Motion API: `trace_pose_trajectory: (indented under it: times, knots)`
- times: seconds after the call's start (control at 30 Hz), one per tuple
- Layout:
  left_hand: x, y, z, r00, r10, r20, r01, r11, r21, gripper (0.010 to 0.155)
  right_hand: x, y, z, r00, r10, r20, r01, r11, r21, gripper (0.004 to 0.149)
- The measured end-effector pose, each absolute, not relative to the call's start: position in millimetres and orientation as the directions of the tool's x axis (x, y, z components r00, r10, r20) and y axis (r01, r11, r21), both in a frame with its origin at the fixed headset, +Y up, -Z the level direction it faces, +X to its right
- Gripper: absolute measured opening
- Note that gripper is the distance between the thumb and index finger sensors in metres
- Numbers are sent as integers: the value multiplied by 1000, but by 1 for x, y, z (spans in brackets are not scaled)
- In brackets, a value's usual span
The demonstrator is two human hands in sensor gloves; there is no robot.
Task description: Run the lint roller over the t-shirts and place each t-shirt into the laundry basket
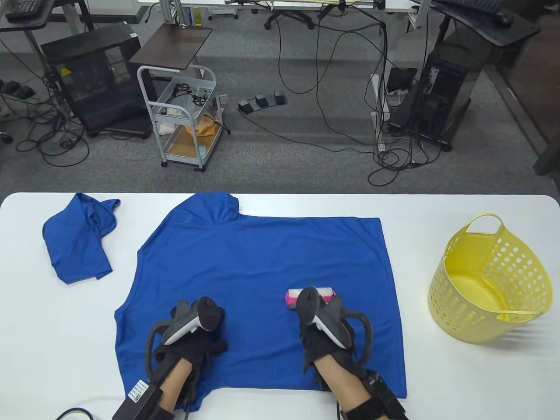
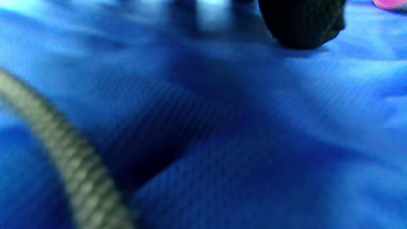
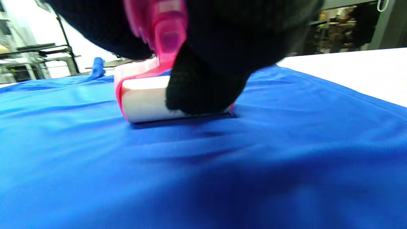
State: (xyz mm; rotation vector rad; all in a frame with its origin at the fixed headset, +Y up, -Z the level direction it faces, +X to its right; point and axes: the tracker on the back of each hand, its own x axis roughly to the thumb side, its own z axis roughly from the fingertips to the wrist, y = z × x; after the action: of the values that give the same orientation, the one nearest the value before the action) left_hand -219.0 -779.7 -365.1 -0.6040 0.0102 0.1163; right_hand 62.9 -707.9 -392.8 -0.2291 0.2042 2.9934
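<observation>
My right hand (image 1: pixel 326 323) gripped the pink lint roller (image 3: pixel 149 98), its drum on the spread blue t-shirt (image 1: pixel 262 262). My left hand (image 1: pixel 197 328) pressed the shirt's near left part; I couldn't tell how its fingers lay.

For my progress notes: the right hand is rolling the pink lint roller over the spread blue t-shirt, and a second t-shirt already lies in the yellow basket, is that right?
Not quite. The right hand does hold the lint roller on the spread t-shirt, but the laundry basket holds no shirt. The table view shows the second t-shirt crumpled on the table's left side.
</observation>
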Motion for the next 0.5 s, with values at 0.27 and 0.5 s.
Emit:
trace_pose_trajectory:
  times: [0.27,0.5]
  knots:
    - [-219,-781,-364,992,114,-49,-122,803,-583,75,58,-722,-519,-951,169,-260,-228,-950,216,61]
    - [-218,-780,-364,992,114,-51,-122,785,-608,75,70,-703,-491,-953,248,-173,-285,-928,240,54]
